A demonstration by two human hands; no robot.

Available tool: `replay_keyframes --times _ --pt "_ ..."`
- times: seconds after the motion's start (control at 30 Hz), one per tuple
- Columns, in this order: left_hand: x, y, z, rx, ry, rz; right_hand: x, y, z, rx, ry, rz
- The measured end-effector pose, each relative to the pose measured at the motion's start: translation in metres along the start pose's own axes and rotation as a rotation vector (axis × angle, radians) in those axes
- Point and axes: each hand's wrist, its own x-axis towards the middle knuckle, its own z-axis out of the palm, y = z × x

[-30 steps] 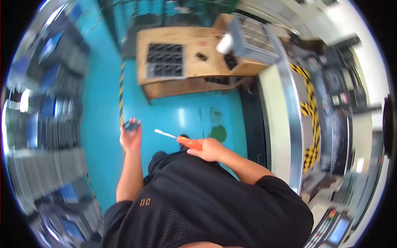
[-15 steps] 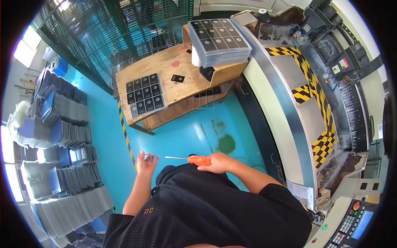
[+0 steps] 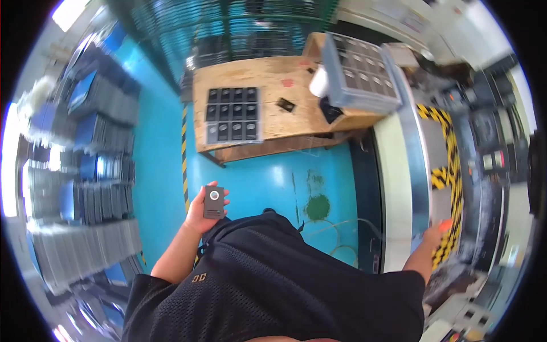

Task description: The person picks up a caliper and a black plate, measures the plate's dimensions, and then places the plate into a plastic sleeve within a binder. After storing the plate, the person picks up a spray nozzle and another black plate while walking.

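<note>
My left hand (image 3: 196, 216) holds a small dark grey rectangular plate (image 3: 213, 208) flat-face up, with a pale round spot in it and small slots near one edge. Fingertips curl around its far side. Out to the right, my right hand (image 3: 433, 235) reaches over the machine's ledge and is smeared by motion. An orange screwdriver handle (image 3: 445, 225) shows at its fingers; the shaft cannot be made out. On the wooden table ahead lies a tray (image 3: 259, 117) of similar dark plates in rows, and a single dark piece (image 3: 286, 105) sits to its right.
A tall stack of filled trays (image 3: 364, 94) stands at the table's right end beside a white roll (image 3: 319, 82). The machine's ledge carries yellow-black striped tape (image 3: 454, 171). Stacked sheets (image 3: 102, 194) line the left side. A hose (image 3: 342, 225) lies on the blue floor.
My right hand has swung far right to the machine ledge with the screwdriver. The plate in my left hand, edge-on before, now faces up. The view has turned, shifting the table right.
</note>
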Motion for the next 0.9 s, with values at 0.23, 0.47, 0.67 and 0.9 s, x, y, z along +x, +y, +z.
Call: replay_keyframes --times 0.23,0.47,0.67,0.9 --pt "-0.011 0.111 -0.092 -0.275 -0.035 0.116 -0.267 -0.100 0.091 -0.546 -0.052 -0.806" --pt "-0.069 0.300 -0.197 -0.326 -0.107 0.252 -0.661 -0.543 -0.100 -0.046 -1.763 -0.624" --pt "-0.072 0.473 -0.230 -0.054 -0.099 0.285 -0.837 -0.755 -0.241 0.604 -1.366 -1.416" --pt "-0.001 0.659 -0.222 0.132 -0.194 0.299 -1.001 -0.953 -0.370 0.843 -1.216 -2.411"
